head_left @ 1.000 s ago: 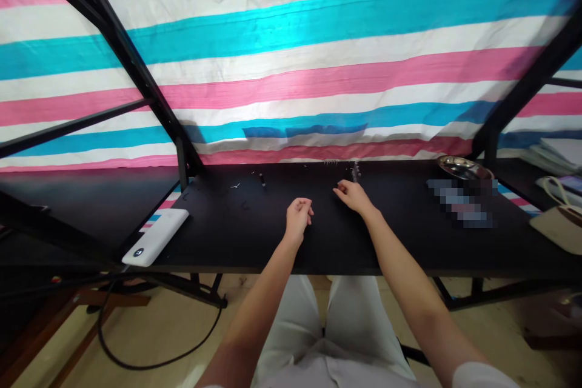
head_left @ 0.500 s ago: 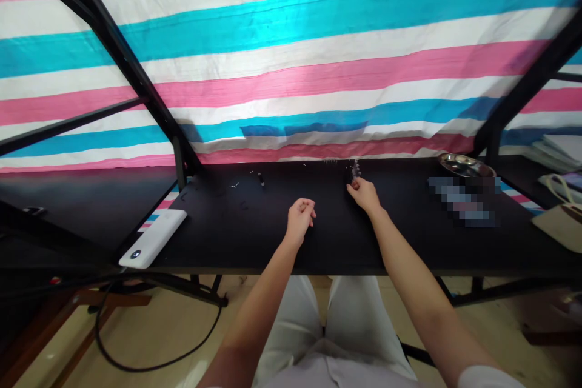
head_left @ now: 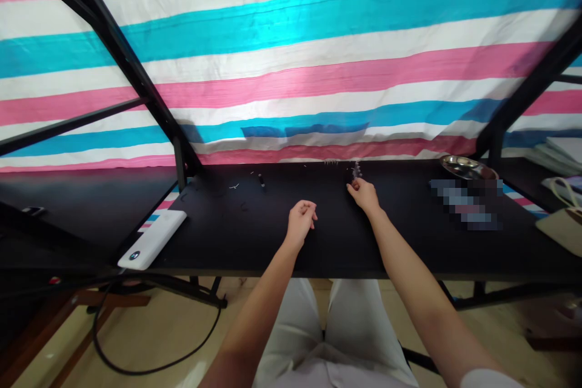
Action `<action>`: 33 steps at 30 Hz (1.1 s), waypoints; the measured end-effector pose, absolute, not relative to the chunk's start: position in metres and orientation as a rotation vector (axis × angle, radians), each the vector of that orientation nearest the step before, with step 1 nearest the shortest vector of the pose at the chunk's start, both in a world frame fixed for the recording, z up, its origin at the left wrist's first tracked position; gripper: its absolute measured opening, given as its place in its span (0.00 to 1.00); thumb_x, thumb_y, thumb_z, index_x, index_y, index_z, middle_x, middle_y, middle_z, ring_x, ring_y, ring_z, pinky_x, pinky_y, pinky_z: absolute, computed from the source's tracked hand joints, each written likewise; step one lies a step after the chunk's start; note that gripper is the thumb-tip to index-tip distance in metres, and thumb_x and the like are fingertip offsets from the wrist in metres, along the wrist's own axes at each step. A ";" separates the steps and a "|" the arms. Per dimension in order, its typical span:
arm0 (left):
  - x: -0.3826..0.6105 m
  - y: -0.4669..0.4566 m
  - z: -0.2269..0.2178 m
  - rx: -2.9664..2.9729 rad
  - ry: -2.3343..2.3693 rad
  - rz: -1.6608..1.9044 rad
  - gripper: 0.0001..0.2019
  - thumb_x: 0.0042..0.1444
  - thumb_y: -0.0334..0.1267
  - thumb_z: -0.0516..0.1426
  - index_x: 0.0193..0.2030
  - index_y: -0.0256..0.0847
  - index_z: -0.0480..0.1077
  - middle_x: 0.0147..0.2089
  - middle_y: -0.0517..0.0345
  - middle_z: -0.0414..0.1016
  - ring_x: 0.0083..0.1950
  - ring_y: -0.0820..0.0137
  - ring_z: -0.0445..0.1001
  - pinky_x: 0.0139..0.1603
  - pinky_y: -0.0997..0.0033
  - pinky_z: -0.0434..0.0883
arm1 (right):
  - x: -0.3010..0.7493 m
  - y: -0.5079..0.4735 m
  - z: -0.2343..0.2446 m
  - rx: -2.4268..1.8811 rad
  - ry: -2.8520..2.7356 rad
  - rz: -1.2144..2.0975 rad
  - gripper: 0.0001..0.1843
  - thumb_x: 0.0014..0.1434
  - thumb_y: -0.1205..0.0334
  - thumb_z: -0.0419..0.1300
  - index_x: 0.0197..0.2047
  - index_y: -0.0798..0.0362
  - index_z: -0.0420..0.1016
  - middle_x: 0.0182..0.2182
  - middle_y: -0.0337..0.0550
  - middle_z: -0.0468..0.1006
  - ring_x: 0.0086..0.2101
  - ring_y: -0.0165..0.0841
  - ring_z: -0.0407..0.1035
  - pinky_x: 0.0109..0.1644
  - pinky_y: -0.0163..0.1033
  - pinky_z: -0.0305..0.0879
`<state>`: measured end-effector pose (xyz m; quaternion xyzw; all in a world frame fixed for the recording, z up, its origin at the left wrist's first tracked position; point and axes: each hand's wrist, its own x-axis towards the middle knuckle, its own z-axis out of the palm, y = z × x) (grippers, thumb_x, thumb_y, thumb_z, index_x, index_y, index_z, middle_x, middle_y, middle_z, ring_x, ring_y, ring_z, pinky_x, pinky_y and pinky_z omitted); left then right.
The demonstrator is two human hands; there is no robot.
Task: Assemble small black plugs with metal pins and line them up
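My left hand [head_left: 302, 221] hovers over or rests on the black table [head_left: 218, 236], its fingers curled together. Whatever those fingers may hold is hidden or too small to name. Further right and farther back, my right hand [head_left: 364, 194] has thumb and fingers pinched at the tabletop, and what lies between them cannot be made out. Just beyond its fingertips is a small cluster of clear, knobbly pieces [head_left: 357, 168]. A row of tiny pale pieces [head_left: 331, 162] lies by the table's back edge. To the left is a short dark stick-like piece [head_left: 261, 180] with a light end.
A white power bank [head_left: 153, 240] lies at the table's left edge, a black cable [head_left: 150, 372] looping below. Thin white scraps [head_left: 234, 186] lie at back left. On the right are a shiny metal dish [head_left: 468, 168] and a beige bag [head_left: 561, 230]. Black frame posts [head_left: 122, 60] flank a striped sheet.
The fingers of my left hand have loosened very slightly. My right hand stays at the same spot; the view has shifted a little.
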<state>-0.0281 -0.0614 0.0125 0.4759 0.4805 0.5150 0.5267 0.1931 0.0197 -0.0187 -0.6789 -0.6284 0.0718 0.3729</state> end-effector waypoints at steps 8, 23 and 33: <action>-0.030 -0.061 0.011 1.169 1.165 1.232 0.06 0.50 0.39 0.55 0.30 0.38 0.66 0.19 0.64 0.66 0.13 0.82 0.58 0.14 0.80 0.51 | 0.200 0.017 -0.020 -1.847 -1.609 0.189 0.06 0.53 0.63 0.56 0.34 0.53 0.73 0.31 0.49 0.77 0.31 0.36 0.70 0.34 0.37 0.59; -0.029 -0.062 0.013 1.219 1.211 1.211 0.07 0.50 0.39 0.54 0.31 0.37 0.65 0.19 0.65 0.65 0.13 0.82 0.58 0.14 0.81 0.52 | 0.199 0.009 -0.009 -2.198 -1.489 0.184 0.16 0.55 0.49 0.55 0.38 0.49 0.77 0.34 0.48 0.78 0.37 0.39 0.71 0.37 0.39 0.63; -0.030 -0.060 0.010 1.238 1.214 1.219 0.08 0.51 0.41 0.54 0.31 0.37 0.65 0.20 0.65 0.65 0.13 0.82 0.58 0.14 0.81 0.52 | 0.198 0.007 -0.006 -2.242 -1.501 0.208 0.17 0.54 0.49 0.56 0.40 0.49 0.78 0.35 0.50 0.78 0.38 0.42 0.72 0.38 0.40 0.64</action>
